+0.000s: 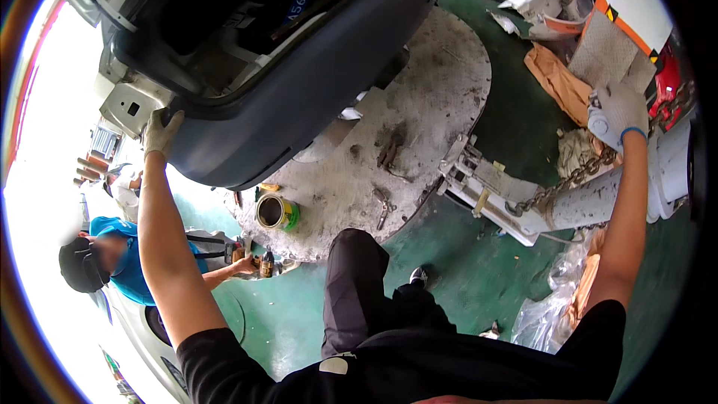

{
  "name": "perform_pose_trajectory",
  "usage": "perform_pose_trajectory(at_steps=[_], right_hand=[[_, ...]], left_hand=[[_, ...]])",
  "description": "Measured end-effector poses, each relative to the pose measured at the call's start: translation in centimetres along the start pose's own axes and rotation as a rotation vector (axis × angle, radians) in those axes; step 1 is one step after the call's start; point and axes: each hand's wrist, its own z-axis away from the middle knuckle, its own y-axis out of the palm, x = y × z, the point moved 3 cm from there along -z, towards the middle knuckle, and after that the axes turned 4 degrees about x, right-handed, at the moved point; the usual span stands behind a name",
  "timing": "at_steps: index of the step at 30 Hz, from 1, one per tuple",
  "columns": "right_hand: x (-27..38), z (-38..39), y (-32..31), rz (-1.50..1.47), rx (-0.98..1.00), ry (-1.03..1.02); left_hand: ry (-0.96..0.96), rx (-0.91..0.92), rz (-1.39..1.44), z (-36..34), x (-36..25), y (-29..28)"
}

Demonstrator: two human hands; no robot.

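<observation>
My left hand (159, 133), in a pale work glove, grips the left end of a dark grey car bumper (299, 97), beside bare body metal (134, 107). The bumper spans the rear of a car whose boot (224, 45) stands open. Far to the right, my right hand (627, 109), also gloved, is closed around a whitish, rounded thing (600, 121) that I cannot make out. Just below that hand runs a rusty chain (576, 176), over a thick grey metal post (591, 198). Most of the right fingers are hidden.
Under the bumper lies a round, stained platform (329, 213) bearing an open tin (274, 212) and a metal clamp-like tool (383, 208). At left, a person in blue (123, 251) holds a power tool (238, 253). Plastic sheeting (553, 292) and broken panels (550, 15) lie at right.
</observation>
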Motion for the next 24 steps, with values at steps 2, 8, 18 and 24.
perform_pose_trajectory(at_steps=[2, 8, 18, 24], right_hand=[[-0.2, 0.2, -0.7, -0.014, 0.034, 0.023], [-0.1, -0.1, 0.2, -0.017, -0.056, -0.055], [1.2, 0.2, -1.4, 0.129, 0.012, -0.162], [0.8, 0.2, -1.6, 0.091, 0.107, 0.016]], left_hand=[[-0.031, 0.026, -0.016, 0.2, -1.1, -0.4], [-0.014, -0.047, 0.012, 0.0, -1.0, -1.1], [0.053, -0.125, 0.143, 2.7, -1.8, 0.8], [-0.036, -0.063, 0.032, 2.3, -0.9, 0.4]])
